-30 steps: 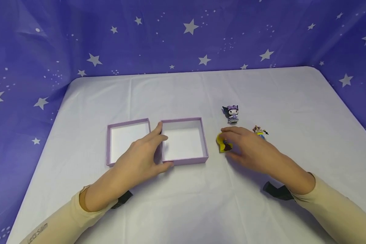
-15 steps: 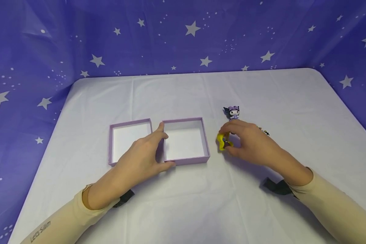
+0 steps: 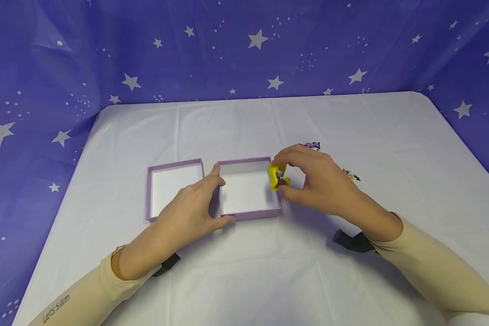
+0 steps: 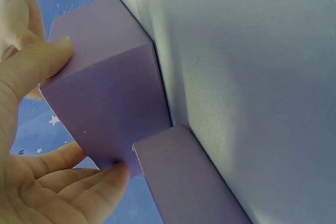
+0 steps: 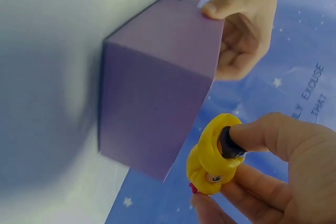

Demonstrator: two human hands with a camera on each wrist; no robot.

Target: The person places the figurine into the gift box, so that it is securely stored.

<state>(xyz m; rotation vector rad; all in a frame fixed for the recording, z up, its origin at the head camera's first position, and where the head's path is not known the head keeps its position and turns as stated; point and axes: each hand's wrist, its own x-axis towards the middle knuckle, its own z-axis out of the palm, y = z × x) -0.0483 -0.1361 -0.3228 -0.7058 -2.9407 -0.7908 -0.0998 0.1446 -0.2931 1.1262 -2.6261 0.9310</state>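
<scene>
In the head view my left hand (image 3: 186,208) grips a lilac open-topped box (image 3: 248,216) at its left end. The thumb lies at the near wall and the fingertips reach the left rim. My right hand (image 3: 318,181) pinches a small toy figurine (image 3: 275,177) with yellow hair or a hood, over the box's right rim. The right wrist view shows the yellow figurine (image 5: 202,156) tilted between thumb and fingers, its dark part under the thumb, with a red bit at one end. Beside it stands the box's lilac wall (image 5: 149,106).
A matching shallow lilac lid (image 3: 149,194) lies left of the box, partly behind my left hand. Beyond my right hand, a purple and black figurine (image 3: 312,146) and another small figurine (image 3: 350,174) are mostly hidden. White cloth (image 3: 244,271) covers the table; a starry curtain hangs behind.
My right hand has closed on the yellow figurine, lifted it off the cloth and carried it left to the box's right rim. My left hand stays on the box.
</scene>
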